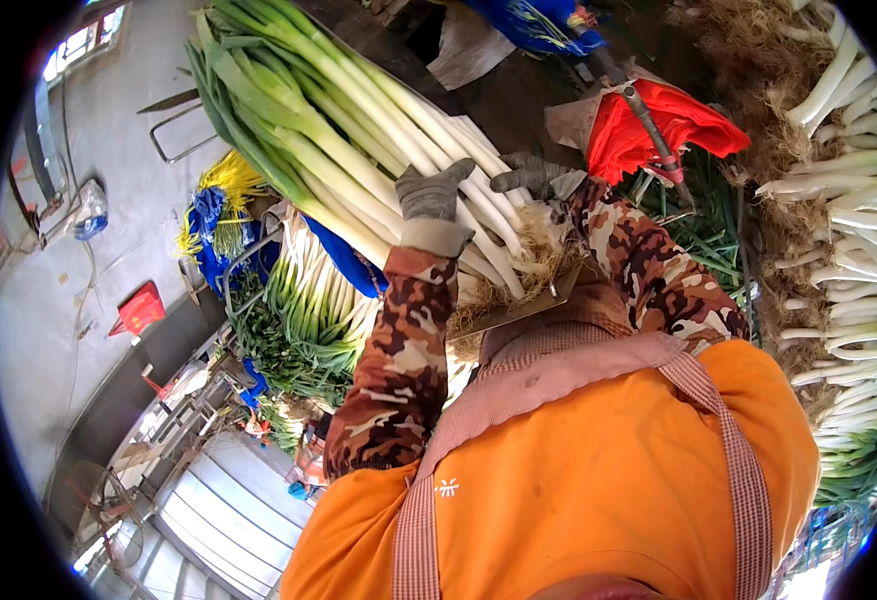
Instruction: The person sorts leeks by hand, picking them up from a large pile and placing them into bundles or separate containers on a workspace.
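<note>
Partly hidden, so cannot tell how far closed; touching leeks with left hand, thumb-out, and right hand

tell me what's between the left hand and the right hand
White leek stalks lie between the gloved left hand and gloved right hand; the head view shows this.

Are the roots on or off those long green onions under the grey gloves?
On: shaggy brown roots show at the white ends of the green onions.
</note>
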`<move>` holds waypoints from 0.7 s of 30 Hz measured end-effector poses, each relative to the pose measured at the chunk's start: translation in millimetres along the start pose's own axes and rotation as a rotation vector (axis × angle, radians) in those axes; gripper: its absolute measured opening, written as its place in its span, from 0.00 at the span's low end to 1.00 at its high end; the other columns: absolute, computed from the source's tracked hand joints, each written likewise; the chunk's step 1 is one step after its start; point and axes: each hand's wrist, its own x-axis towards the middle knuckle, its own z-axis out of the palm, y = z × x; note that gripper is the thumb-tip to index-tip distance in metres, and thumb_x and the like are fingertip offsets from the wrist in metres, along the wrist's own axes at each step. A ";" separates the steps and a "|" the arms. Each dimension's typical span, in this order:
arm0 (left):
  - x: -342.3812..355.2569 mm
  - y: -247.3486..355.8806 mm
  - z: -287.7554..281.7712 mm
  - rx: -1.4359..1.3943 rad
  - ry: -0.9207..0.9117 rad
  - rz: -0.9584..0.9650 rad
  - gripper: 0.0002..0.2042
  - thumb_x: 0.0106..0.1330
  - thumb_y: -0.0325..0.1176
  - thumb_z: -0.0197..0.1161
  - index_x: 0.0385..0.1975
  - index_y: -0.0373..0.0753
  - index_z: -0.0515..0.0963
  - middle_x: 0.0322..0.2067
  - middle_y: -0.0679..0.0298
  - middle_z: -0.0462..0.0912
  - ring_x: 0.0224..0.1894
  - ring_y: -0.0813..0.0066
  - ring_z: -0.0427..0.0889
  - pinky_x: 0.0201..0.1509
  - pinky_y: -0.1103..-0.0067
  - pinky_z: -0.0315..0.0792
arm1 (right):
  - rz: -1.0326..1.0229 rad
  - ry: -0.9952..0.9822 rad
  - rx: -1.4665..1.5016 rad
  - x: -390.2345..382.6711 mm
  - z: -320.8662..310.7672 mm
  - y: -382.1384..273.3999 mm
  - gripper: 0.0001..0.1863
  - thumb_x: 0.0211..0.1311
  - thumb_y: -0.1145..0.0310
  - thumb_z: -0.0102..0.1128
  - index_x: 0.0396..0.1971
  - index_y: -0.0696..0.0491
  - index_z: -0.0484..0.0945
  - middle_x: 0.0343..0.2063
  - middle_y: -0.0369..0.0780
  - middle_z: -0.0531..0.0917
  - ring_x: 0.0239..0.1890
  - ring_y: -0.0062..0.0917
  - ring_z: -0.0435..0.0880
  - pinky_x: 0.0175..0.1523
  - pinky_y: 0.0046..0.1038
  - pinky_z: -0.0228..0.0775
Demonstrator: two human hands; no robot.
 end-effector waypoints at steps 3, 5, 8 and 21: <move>0.2 -22.8 8.5 -0.386 -0.074 -0.025 0.20 0.49 0.32 0.76 0.40 0.30 0.77 0.29 0.55 0.83 0.23 0.63 0.81 0.25 0.69 0.77 | -0.070 -0.052 0.054 -8.0 5.7 -1.8 0.41 0.49 0.55 0.75 0.61 0.57 0.67 0.50 0.45 0.80 0.52 0.31 0.79 0.58 0.33 0.72; 6.8 -58.0 11.6 -0.210 -0.148 0.175 0.25 0.49 0.35 0.76 0.44 0.30 0.76 0.31 0.54 0.82 0.27 0.62 0.81 0.28 0.71 0.78 | -0.133 -0.078 -0.038 -1.7 3.2 1.1 0.40 0.53 0.50 0.71 0.60 0.58 0.68 0.51 0.46 0.79 0.52 0.29 0.79 0.57 0.31 0.73; -0.9 -82.6 25.8 0.008 -0.296 0.086 0.36 0.43 0.45 0.79 0.49 0.30 0.70 0.38 0.53 0.78 0.35 0.58 0.79 0.34 0.71 0.78 | 0.078 0.086 0.201 18.0 -19.2 20.7 0.40 0.57 0.42 0.64 0.60 0.57 0.69 0.50 0.47 0.79 0.50 0.28 0.80 0.57 0.28 0.72; -20.7 -167.6 29.5 0.448 -0.464 0.090 0.40 0.44 0.44 0.77 0.59 0.41 0.68 0.42 0.54 0.80 0.43 0.61 0.80 0.50 0.69 0.72 | -0.457 0.521 -0.339 -25.9 68.1 44.4 0.31 0.73 0.47 0.40 0.56 0.62 0.69 0.53 0.45 0.75 0.56 0.29 0.71 0.62 0.29 0.61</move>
